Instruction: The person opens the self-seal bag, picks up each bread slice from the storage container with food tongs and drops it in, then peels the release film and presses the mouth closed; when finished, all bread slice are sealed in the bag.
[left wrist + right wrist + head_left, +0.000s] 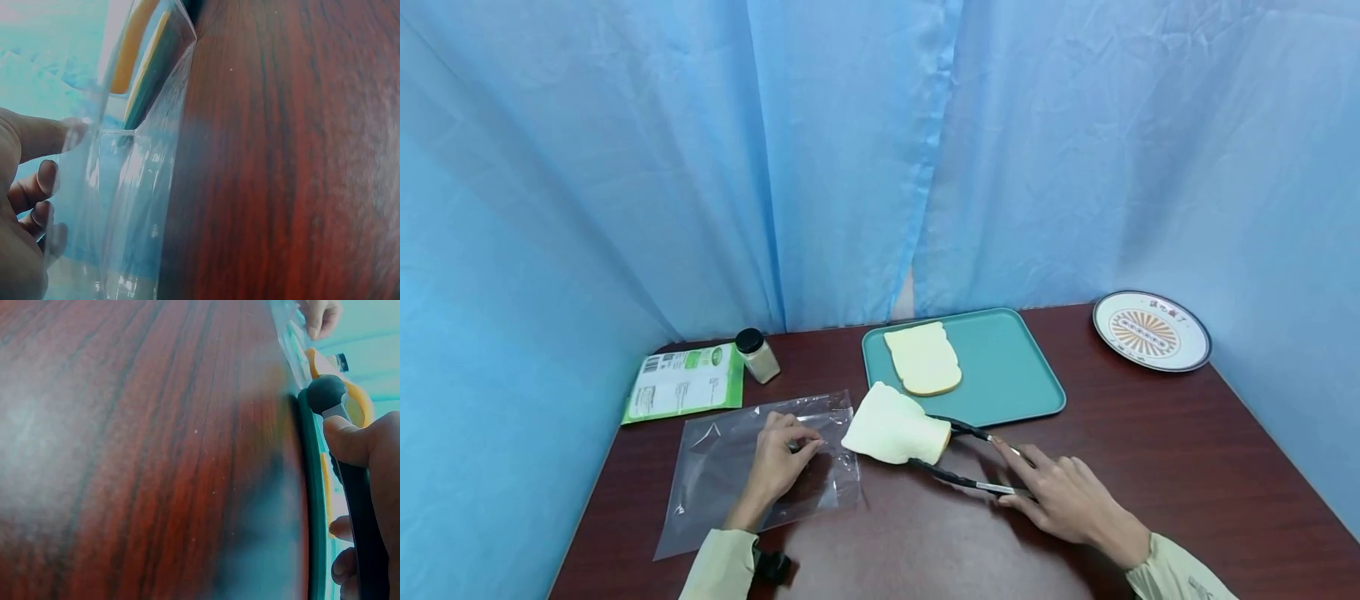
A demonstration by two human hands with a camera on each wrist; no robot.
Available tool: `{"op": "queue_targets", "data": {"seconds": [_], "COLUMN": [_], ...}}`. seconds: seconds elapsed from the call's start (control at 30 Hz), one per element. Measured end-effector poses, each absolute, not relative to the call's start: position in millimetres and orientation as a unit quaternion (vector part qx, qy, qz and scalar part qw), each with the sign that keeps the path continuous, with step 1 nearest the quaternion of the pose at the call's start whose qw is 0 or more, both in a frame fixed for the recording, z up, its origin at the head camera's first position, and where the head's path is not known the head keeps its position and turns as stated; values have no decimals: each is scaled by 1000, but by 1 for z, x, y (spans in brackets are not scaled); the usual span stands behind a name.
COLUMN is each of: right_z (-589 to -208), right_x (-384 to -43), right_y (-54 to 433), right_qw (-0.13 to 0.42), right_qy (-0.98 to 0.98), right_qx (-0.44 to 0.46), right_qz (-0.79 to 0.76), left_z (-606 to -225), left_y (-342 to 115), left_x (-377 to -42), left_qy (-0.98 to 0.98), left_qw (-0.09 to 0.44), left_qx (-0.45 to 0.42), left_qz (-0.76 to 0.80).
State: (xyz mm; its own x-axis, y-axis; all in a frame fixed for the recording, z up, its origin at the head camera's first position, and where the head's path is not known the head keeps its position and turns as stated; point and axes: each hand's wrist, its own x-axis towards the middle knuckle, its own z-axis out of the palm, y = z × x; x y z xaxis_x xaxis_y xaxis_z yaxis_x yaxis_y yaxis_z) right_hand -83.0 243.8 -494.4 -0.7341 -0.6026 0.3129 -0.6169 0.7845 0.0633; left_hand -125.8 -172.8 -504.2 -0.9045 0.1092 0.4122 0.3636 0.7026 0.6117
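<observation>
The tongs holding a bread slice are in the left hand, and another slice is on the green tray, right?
Not quite: the tongs are in the right hand, as the head view shows. They do hold a bread slice, and another slice is on the green tray.

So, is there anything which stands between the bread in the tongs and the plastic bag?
Nothing visible does. In the head view, the bread slice in the tongs reaches the right edge of the plastic bag; the left hand is farther left. How wide the bag is open, I cannot tell.
</observation>
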Motion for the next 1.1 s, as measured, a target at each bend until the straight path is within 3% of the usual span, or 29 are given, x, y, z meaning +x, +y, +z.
{"op": "queue_targets", "data": {"seconds": [1.1], "right_z": [-481], "right_x": [-98], "right_y": [210], "right_qw": [97], "right_qy": [-912], "right_qx": [398], "right_qz": [0], "left_z": [-500], "left_y": [-173], "left_x": [-121], "left_qy": [-892], "left_qw": [197], "left_qx": [-146], "left_qz": [-380]}}
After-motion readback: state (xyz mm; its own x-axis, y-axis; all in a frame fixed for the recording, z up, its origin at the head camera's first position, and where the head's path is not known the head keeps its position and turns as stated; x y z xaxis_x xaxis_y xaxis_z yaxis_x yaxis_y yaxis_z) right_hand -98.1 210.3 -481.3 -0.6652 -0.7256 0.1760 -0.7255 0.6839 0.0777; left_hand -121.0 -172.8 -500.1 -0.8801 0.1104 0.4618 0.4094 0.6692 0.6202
